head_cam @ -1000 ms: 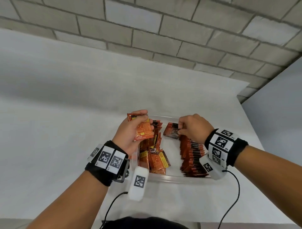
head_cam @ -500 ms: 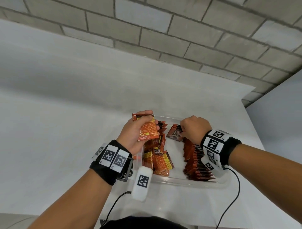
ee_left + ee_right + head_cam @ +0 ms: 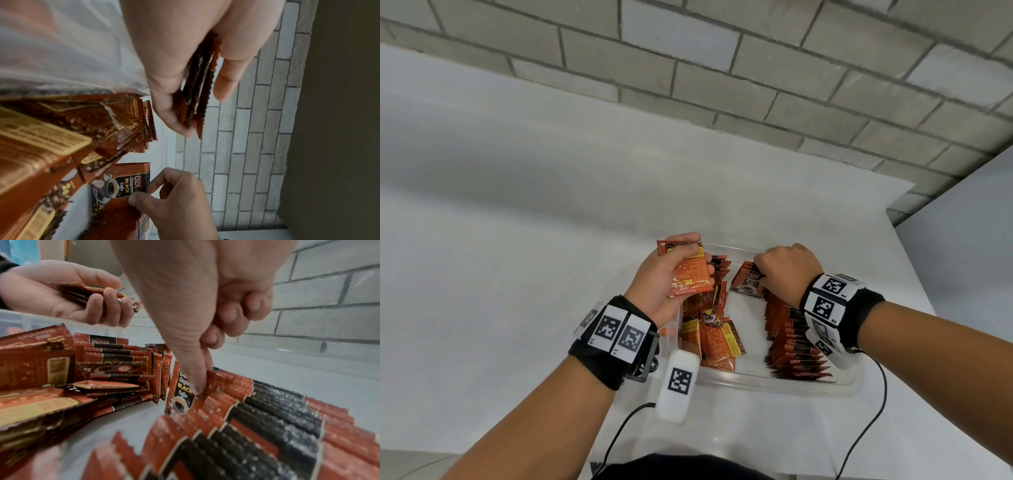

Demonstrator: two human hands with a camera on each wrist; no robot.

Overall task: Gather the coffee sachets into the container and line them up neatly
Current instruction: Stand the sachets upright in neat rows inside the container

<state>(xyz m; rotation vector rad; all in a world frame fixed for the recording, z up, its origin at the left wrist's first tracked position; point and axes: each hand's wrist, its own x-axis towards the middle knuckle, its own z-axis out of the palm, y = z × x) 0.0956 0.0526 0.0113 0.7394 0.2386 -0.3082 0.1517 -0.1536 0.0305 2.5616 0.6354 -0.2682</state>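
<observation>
A clear plastic container sits on the white table. My left hand hovers over its left side and grips a small stack of orange coffee sachets, seen edge-on in the left wrist view as sachets. My right hand pinches one upright sachet between thumb and forefinger at the far end of a neat overlapping row; the same sachet shows a coffee cup print. A loose heap of sachets lies in the container's left half.
White table spreads wide to the left, with its right edge close beside the container. A grey brick wall stands behind. Wrist-band cables trail toward the near edge.
Both hands keep their grips and stay nearly in place; the right hand has tilted its sachet more upright against the far end of the row.
</observation>
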